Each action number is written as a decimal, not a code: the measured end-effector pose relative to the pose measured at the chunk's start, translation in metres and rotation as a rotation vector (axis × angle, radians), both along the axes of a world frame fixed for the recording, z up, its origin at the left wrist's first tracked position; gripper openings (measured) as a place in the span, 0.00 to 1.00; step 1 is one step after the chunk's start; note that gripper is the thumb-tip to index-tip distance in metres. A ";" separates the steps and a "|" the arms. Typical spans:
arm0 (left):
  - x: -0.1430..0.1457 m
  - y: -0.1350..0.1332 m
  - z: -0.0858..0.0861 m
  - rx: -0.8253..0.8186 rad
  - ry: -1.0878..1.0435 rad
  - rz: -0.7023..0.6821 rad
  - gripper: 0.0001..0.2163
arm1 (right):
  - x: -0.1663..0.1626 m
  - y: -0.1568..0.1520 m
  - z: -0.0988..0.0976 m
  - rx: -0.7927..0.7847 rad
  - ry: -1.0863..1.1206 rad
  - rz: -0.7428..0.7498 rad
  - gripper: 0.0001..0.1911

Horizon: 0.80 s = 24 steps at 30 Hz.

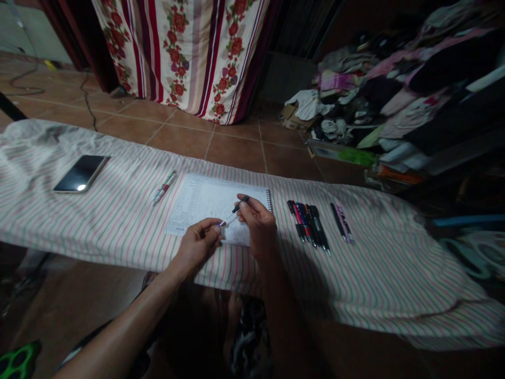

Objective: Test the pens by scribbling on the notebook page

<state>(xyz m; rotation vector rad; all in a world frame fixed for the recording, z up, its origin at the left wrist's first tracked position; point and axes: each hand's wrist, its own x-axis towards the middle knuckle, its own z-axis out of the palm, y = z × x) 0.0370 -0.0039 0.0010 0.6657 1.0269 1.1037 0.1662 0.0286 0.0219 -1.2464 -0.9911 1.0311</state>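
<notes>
Right hand over spiral notebook, grip narrowed, thumb and fingers pinching dark upper end of slim pen. Left hand at lower end, grip tight too, thumb against fingertips on small bluish part, details too small to tell. Pen slants between hands, above notebook's near half, mid-length of cloth-covered tabletop. Row of pens off notebook's right edge; phone toward tabletop's left end, closer to far edge.
</notes>
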 end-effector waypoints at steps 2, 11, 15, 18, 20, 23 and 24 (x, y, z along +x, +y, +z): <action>0.000 0.000 0.001 0.001 0.014 -0.009 0.19 | 0.000 0.000 0.000 -0.004 -0.006 0.002 0.17; -0.001 0.001 0.006 -0.004 0.061 0.012 0.19 | 0.000 0.001 -0.002 -0.003 -0.004 0.013 0.18; -0.001 0.002 0.007 0.014 0.113 0.020 0.18 | 0.000 0.000 -0.001 -0.007 -0.001 0.020 0.18; -0.002 0.003 0.007 0.040 0.154 0.017 0.17 | 0.000 0.000 -0.001 -0.002 0.004 0.020 0.18; -0.003 0.004 0.007 0.059 0.176 0.016 0.16 | -0.001 0.000 -0.002 0.005 0.002 0.025 0.17; -0.003 0.004 0.008 0.075 0.192 0.020 0.15 | -0.001 0.000 -0.003 0.017 -0.001 0.033 0.17; -0.003 0.004 0.009 0.079 0.195 0.023 0.15 | -0.001 0.001 -0.003 0.021 -0.002 0.035 0.18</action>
